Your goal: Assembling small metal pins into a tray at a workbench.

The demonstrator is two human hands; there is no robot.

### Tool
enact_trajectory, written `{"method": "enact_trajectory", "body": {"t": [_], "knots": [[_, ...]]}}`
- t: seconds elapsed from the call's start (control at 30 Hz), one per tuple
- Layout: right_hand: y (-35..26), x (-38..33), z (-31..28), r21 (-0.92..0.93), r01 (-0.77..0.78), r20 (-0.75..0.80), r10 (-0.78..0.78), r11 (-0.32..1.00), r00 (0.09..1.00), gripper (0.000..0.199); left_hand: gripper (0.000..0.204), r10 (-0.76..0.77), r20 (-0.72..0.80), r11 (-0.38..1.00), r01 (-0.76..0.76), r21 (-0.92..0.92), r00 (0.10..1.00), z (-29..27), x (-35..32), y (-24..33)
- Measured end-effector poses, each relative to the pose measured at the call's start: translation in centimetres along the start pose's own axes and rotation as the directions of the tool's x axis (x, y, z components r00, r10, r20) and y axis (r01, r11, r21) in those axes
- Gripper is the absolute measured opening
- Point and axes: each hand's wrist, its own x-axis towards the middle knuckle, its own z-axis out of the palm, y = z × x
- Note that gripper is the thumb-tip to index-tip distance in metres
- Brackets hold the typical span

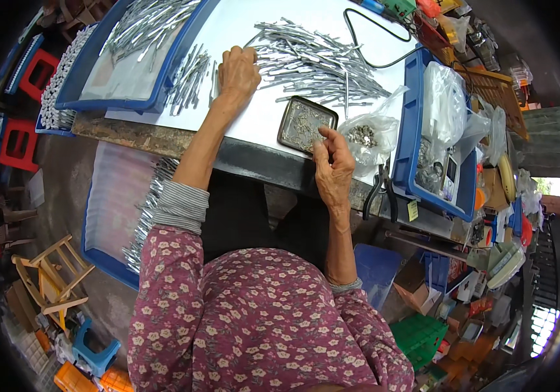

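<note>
My left hand (238,75) is curled over the white tabletop, fingers bent down at the left edge of a heap of thin silvery metal strips (312,59). What its fingertips hold, if anything, is hidden. A smaller pile of the same strips (190,77) lies just left of it. My right hand (334,166) is closed, thumb and forefinger close together over the right corner of a small dark tray (288,134) of tiny metal bits. Anything in that pinch is too small to name. Beside it sits an open clear plastic bag (384,134) of small dark parts.
Black-handled pliers (394,199) hang at the table's front edge. A blue bin (408,130) with plastic bags stands to the right. Another blue bin (107,103) of strips is at the left, and a black cable (357,46) loops behind the heap.
</note>
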Motion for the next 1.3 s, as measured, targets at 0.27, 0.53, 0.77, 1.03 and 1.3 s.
{"method": "enact_trajectory", "body": {"t": [0.27,0.53,0.77,1.03,1.3], "knots": [[0.5,0.8,-0.8,0.037,0.002,-0.056,0.0,0.999,0.998,0.019,0.011,0.044,-0.026,0.999,-0.043,0.025,0.999,-0.2,-0.7,-0.6],[0.1,0.9,-0.9,-0.133,0.03,-0.022,-0.033,0.991,0.999,0.014,0.006,0.096,-0.121,0.962,-0.123,-0.244,0.988,-3.6,-4.1,1.1],[0.1,2.0,0.4,-0.492,0.29,0.041,-0.311,0.821,0.95,0.007,0.011,-0.03,0.076,0.735,0.074,-0.674,0.997,-7.1,-9.0,4.3],[1.6,3.2,1.6,-0.663,0.258,0.067,-0.288,0.702,0.955,0.005,0.012,-0.069,0.284,0.534,0.276,-0.799,0.956,-8.8,-11.7,4.1],[1.9,3.7,2.0,-0.69,0.295,0.128,-0.29,0.661,0.948,0.009,0.015,-0.038,0.383,0.176,0.384,-0.906,0.923,-9.4,-12.5,3.6]]}}
